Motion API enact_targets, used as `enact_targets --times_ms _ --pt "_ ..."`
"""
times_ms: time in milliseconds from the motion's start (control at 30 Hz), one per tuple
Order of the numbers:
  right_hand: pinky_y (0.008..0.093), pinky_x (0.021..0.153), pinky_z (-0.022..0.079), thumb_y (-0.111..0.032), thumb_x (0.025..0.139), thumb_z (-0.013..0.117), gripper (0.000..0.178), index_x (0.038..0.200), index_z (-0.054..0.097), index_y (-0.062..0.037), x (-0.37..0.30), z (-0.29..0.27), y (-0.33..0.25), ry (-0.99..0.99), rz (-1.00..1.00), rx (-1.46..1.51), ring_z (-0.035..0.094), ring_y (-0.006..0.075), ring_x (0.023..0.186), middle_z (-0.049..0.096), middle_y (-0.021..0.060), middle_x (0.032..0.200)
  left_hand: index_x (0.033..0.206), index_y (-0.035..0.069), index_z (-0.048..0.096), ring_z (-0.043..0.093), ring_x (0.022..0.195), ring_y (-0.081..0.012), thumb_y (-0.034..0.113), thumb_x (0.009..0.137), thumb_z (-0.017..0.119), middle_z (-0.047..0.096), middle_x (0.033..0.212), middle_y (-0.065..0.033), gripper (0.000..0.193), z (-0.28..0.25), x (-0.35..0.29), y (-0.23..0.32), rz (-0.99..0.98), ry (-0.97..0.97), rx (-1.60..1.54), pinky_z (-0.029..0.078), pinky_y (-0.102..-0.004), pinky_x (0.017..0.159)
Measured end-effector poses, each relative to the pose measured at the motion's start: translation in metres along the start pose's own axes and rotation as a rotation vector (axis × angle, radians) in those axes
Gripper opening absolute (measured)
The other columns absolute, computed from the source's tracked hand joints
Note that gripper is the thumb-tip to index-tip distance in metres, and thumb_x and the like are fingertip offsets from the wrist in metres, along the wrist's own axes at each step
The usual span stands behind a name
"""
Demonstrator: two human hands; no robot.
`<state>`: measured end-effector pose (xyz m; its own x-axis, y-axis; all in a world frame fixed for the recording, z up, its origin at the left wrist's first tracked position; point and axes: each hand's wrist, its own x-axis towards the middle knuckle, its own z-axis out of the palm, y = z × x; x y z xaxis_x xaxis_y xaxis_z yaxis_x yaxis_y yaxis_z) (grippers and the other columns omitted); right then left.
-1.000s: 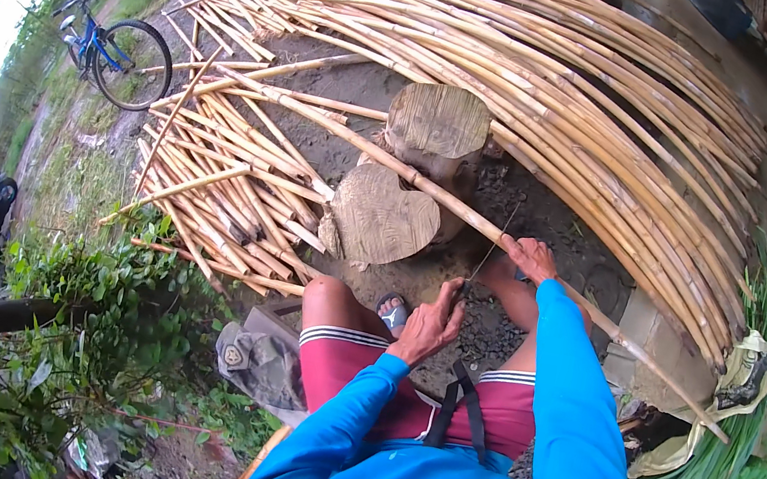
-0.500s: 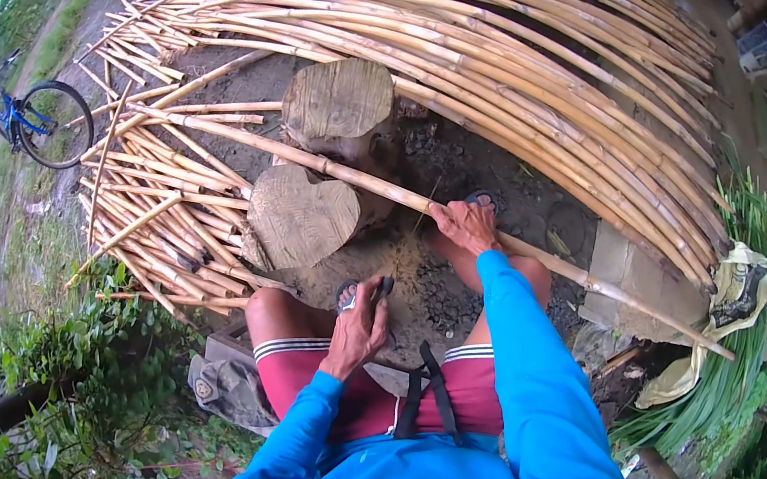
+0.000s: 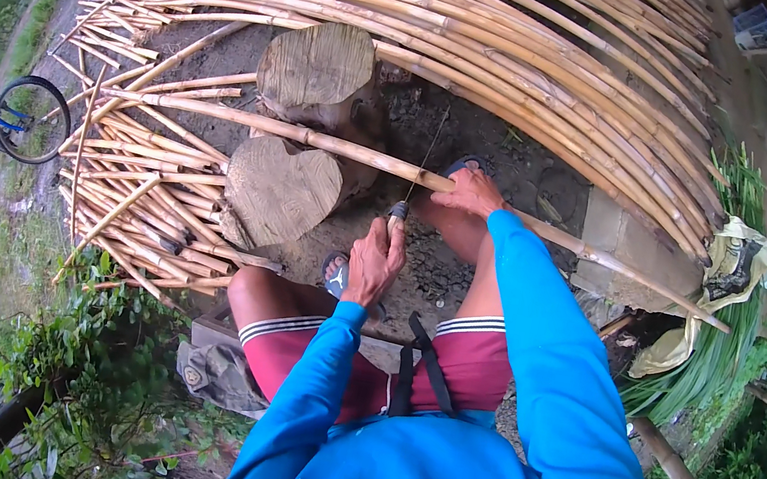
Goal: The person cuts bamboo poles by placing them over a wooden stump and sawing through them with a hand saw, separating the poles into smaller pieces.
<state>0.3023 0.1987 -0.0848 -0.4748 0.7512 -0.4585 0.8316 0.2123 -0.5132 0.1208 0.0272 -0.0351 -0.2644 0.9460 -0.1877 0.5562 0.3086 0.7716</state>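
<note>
My left hand [image 3: 375,260] is closed round the dark-wrapped handle of a hand saw [image 3: 399,210]. The saw's thin blade points away from me and crosses a long bamboo pole [image 3: 338,145] just left of my other hand. My right hand [image 3: 476,192] grips the pole from above, near my right knee. To the left, the pole lies across the gap between two upright log blocks, a far one [image 3: 316,66] and a near one [image 3: 281,187]. Its right end slants down past a concrete slab. Whether the blade has cut in is too small to tell.
Many long bamboo poles [image 3: 536,57] lie side by side beyond the logs. Shorter cut pieces [image 3: 145,210] are heaped at the left. A blue bicycle [image 3: 8,116] stands farther left. A pale sack [image 3: 734,268] lies at the right beside long green leaves.
My left hand has pushed forward toward the pole, and more of the saw blade now reaches past its far side. My right hand keeps its grip. The whole view has shifted slightly.
</note>
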Motion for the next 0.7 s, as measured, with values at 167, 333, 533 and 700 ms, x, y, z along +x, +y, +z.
enact_targets --times_ms 167,333,533,700 --pt "0.0502 0.088 0.052 -0.052 0.070 0.070 0.056 0.097 0.075 -0.0033 0.004 0.018 0.003 0.066 0.042 -0.150 0.068 0.0434 0.096 0.071 0.0262 0.099 0.089 0.001 0.049 0.061 0.068 -0.0504 0.032 0.100 0.053 0.061 0.073 -0.0295 0.033 0.000 -0.014 -0.003 -0.028 0.011 0.008 0.044 -0.0566 0.059" --pt "0.0515 0.087 0.053 -0.049 0.072 0.069 0.049 0.093 0.076 -0.0050 0.001 0.018 -0.005 0.142 0.063 -0.218 0.068 0.0439 0.096 0.071 0.0261 0.098 0.086 0.001 0.049 0.060 0.066 -0.0494 0.031 0.099 0.054 0.061 0.072 -0.0285 0.033 -0.009 -0.057 -0.030 0.046 0.081 0.081 0.044 -0.0552 0.058" --pt "0.0526 0.082 0.056 -0.040 0.074 0.070 0.042 0.094 0.073 -0.0033 -0.009 0.006 -0.010 0.122 0.065 -0.196 0.068 0.0455 0.090 0.069 0.0299 0.096 0.082 0.000 0.054 0.062 0.069 -0.0457 0.034 0.090 0.062 0.061 0.071 -0.0257 0.036 -0.015 -0.071 -0.032 -0.088 -0.009 0.011 0.047 -0.0498 0.062" --pt "0.0512 0.084 0.056 -0.041 0.074 0.070 0.040 0.093 0.075 -0.0059 -0.017 0.007 -0.007 0.170 0.076 -0.156 0.069 0.0447 0.091 0.070 0.0275 0.094 0.094 0.000 0.064 0.066 0.075 -0.0449 0.036 0.088 0.062 0.065 0.076 -0.0262 0.037 -0.007 -0.051 -0.030 -0.135 -0.070 0.035 0.051 -0.0480 0.068"
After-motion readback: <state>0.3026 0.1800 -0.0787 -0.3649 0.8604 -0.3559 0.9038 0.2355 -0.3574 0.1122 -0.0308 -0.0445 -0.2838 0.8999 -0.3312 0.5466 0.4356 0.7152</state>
